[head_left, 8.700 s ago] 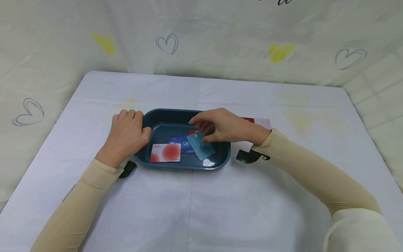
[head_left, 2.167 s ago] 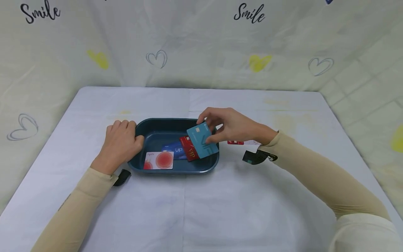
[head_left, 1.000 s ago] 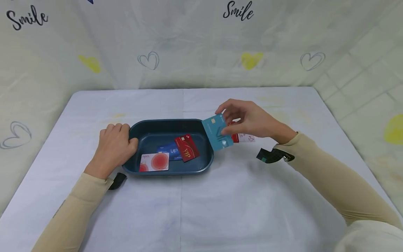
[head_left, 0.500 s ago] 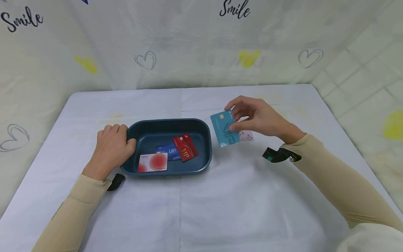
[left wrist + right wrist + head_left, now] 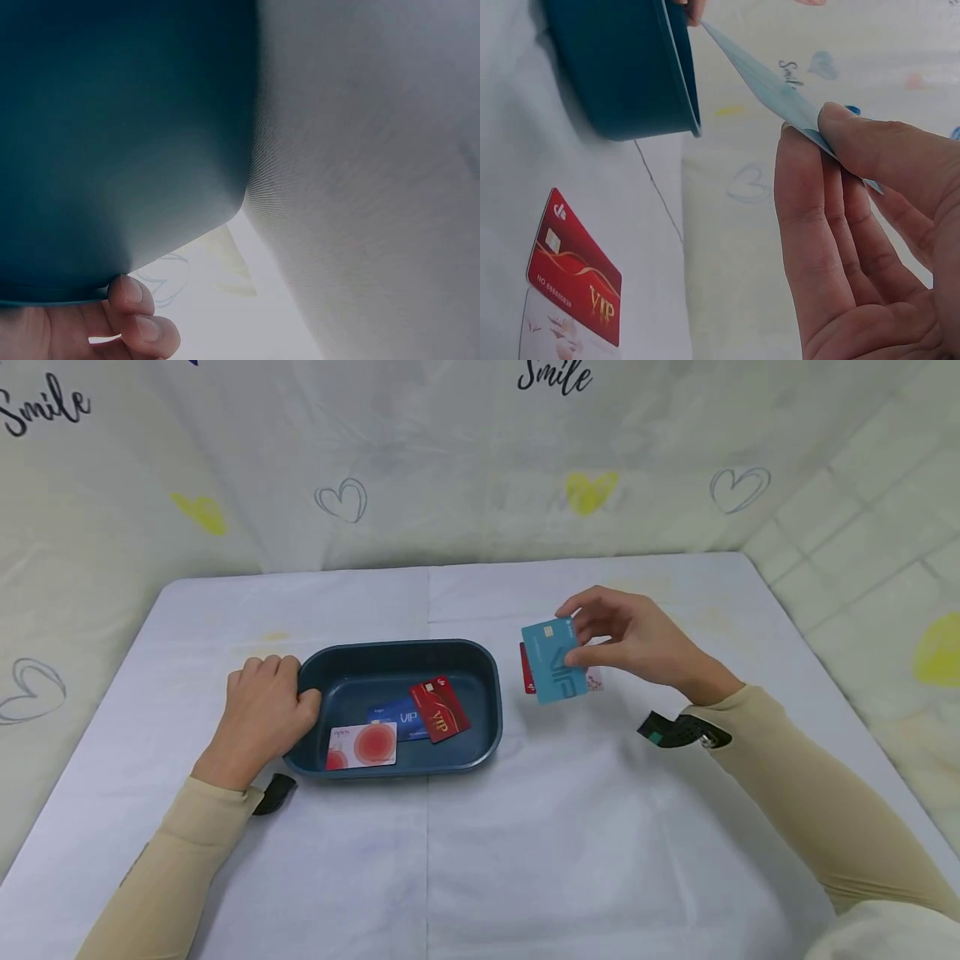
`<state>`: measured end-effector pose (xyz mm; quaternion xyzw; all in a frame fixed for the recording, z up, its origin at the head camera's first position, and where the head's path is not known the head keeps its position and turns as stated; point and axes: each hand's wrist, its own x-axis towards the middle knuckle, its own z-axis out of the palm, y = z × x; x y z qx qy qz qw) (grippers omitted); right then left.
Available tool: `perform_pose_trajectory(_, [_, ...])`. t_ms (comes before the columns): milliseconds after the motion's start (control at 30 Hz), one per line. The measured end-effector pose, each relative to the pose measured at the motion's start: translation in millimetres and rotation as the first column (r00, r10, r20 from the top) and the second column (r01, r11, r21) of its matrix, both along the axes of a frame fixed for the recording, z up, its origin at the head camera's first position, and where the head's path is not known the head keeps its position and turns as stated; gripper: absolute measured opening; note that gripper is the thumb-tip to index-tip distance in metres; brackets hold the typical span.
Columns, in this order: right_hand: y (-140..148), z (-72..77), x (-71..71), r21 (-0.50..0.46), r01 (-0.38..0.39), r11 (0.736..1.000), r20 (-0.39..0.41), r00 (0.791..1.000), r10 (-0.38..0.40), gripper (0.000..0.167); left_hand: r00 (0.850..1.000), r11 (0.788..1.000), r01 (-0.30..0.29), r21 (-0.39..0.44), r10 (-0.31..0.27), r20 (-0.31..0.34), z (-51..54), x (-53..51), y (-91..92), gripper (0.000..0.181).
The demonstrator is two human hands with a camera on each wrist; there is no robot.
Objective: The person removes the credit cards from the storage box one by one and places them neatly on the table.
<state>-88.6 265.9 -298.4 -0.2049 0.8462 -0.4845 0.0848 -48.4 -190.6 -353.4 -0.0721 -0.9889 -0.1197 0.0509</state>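
Note:
My right hand (image 5: 630, 635) pinches a light-blue bank card (image 5: 553, 664) between thumb and fingers, above the table to the right of a dark blue tray (image 5: 491, 710). Edge-on, the same blue card (image 5: 769, 86) shows in the right wrist view. My left hand (image 5: 264, 714) grips the tray's left end, its fingertips curled over the rim in the left wrist view. Inside the tray lie a red VIP card (image 5: 441, 708), a blue VIP card (image 5: 390, 714) partly covered, and a white card with red circles (image 5: 362, 746).
Beneath the held card, a second red VIP card (image 5: 574, 270) lies on the white tablecloth, overlapping a white patterned card (image 5: 547, 330). A patterned cloth wall (image 5: 450, 460) stands behind the table.
The blue card, pinched in my right hand, has come out of the tray and moved right, over the cards on the table. My left hand keeps its grip on the tray.

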Motion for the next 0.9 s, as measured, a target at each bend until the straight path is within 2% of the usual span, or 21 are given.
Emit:
perform_pose_trajectory(433, [14.5,-11.5,4.2,-0.031,0.055,0.998,0.021,0.998,-0.055,0.046,1.000,1.000,0.003,-0.002,-0.003,-0.009,0.5,0.3,-0.4,0.022])
perform_pose_trajectory(900, [25.5,-22.2,11.7,-0.031,0.124,0.992,0.088,0.989,-0.121,0.046,1.000,1.000,0.002,-0.007,-0.002,-0.015,1.8,2.8,-3.7,0.022])
